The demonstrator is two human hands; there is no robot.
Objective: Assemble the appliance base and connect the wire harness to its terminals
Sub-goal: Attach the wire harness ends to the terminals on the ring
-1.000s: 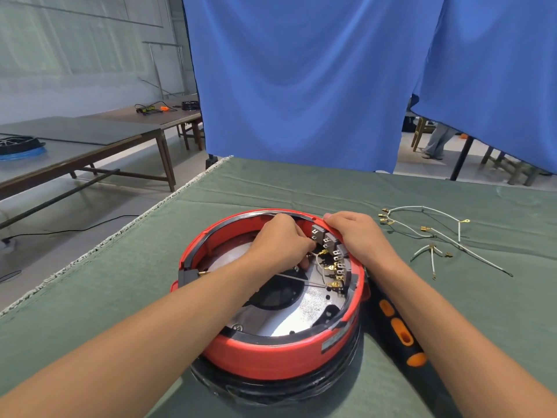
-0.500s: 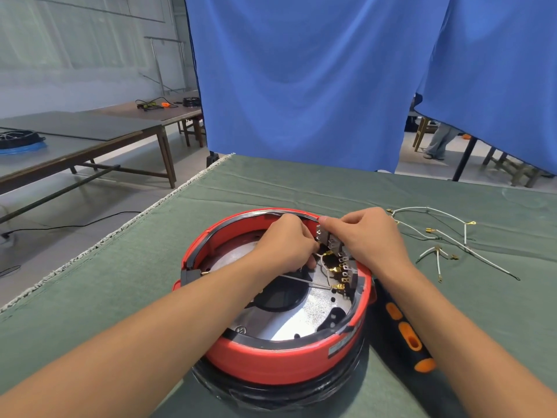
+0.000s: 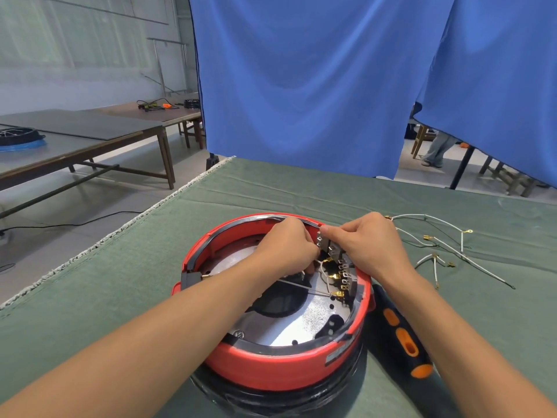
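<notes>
- The red appliance base [image 3: 271, 366] sits upside down on the green-covered surface [image 3: 90, 297], low in the middle of the view, with its silver plate and dark centre disc facing up.
- The left hand [image 3: 286, 245] is curled inside the base at about 12 o'clock of the ring, fingers bent down onto a white wire [image 3: 321, 268] that ends in a brass connector; the fingertips are hidden under the knuckles, so the exact pinch cannot be made out.
- The right hand [image 3: 370, 242] lies at about 1 o'clock on the rim, thumb and forefinger closed on the far end of the grey terminal block [image 3: 330, 247].
- The row of terminals [image 3: 343, 276] runs from 1 to 3 o'clock along the inner wall, just beside both hands; several brass connectors sit on it.
- Spare wire harness pieces [image 3: 437, 245] lie on the surface at 2 o'clock of the base, apart from it.
- A black-and-orange screwdriver handle [image 3: 404, 339] lies at 4 o'clock, close to the base; its tip is hidden by the right forearm.
</notes>
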